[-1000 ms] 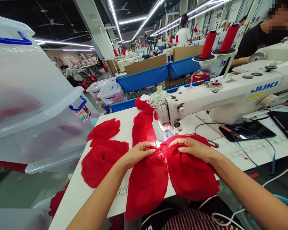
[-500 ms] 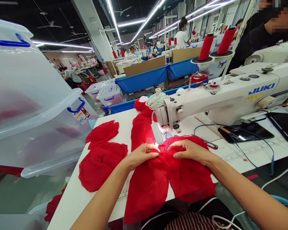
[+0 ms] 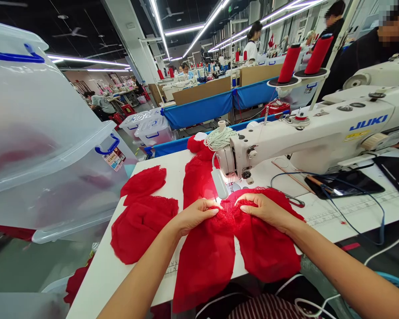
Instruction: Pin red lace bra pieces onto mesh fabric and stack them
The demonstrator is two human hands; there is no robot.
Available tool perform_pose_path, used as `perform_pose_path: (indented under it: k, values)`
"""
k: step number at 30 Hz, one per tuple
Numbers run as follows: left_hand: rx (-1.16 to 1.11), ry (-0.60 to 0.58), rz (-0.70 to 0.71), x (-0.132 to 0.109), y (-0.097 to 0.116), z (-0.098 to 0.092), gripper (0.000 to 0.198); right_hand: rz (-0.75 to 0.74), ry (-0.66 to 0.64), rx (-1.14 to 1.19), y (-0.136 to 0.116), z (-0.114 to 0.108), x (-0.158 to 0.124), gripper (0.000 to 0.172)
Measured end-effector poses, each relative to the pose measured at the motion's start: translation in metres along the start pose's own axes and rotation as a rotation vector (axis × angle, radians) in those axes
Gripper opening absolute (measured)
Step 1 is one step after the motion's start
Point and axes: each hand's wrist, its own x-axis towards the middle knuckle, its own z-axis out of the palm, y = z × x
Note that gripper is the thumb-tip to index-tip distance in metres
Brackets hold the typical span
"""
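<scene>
We hold the red lace piece (image 3: pixel 232 248) on the white table (image 3: pixel 119 270), right in front of the sewing machine (image 3: pixel 319 133). Its far edge lies just short of the presser foot (image 3: pixel 232 186), under the lamp's glare. Our left hand (image 3: pixel 196 215) and right hand (image 3: pixel 267 210) sit side by side on that far edge. Both have the fingers curled in and closed lightly on a small gather of lace, with the fingertips almost meeting where the two panels join.

The main risk, as we judge it, is how close our fingertips are to the needle. If we feed forward with the hands this far up, a finger could slip under the foot. The lace is thin and stretchy, so uneven pull from the two hands could pucker the join or shift one panel edge past the other. The near ends hang over the table edge, and their weight could drag the piece back towards us. The snips (image 3: pixel 294 203) and the blue cable (image 3: pixel 322 192) lie near the right panel and could snag it.

The piece's long axis runs from us towards the machine. The joined end points at the presser foot, and the two panels splay apart towards our lap.
</scene>
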Motion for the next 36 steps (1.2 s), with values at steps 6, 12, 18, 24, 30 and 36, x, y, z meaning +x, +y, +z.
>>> perform_pose_path:
  k: [6,12,18,24,30,36]
  values:
    - [-0.067,-0.018,-0.015,0.0032,-0.0011,0.0025,0.024,-0.01,0.02,-0.04,0.0,0.0011,0.0005,0.013]
    - [-0.094,-0.004,-0.039,0.005,0.0004,0.0049,0.025,-0.015,-0.03,-0.061,0.0022,-0.001,0.0023,0.012]
    - [-0.106,-0.02,-0.042,0.0072,-0.0017,0.0049,0.023,0.005,-0.034,-0.036,0.0019,0.0002,0.0014,0.014]
    - [-0.098,-0.022,-0.032,0.0078,-0.0026,0.0039,0.019,0.035,-0.04,0.025,0.0016,-0.0002,0.0015,0.024]
    - [-0.116,-0.041,-0.025,0.0059,0.0003,0.0048,0.018,0.042,-0.046,0.003,0.0028,-0.0024,0.0022,0.018]
    - [-0.086,0.005,-0.038,0.0083,-0.0017,0.0075,0.021,0.027,-0.022,-0.055,0.001,-0.0022,0.0018,0.01]
